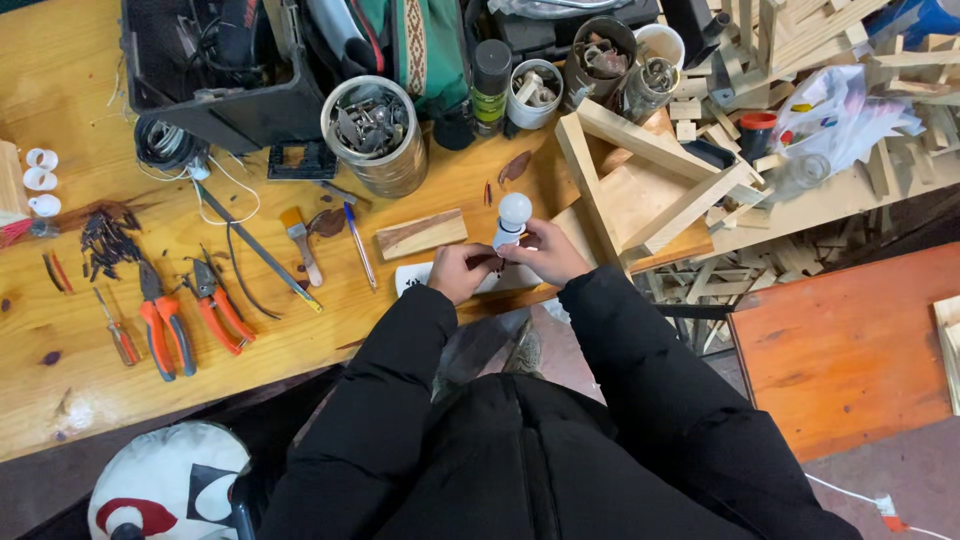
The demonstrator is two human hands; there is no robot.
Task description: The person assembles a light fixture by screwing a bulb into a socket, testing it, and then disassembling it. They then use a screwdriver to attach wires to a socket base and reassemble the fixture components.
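A metal tin (375,135) full of metal hardware stands at upper centre of the worktop (60,330); smaller cups (535,92) of oddments sit to its right. At frame centre, the left hand (462,271) and right hand (545,250) have their fingers (520,243) clenched round the base of a white light bulb (514,211), just above the worktop edge.

The round white light bulb's (514,211) base was hidden under the fingers (520,243); the flat white object (412,278) beneath them was mostly covered.
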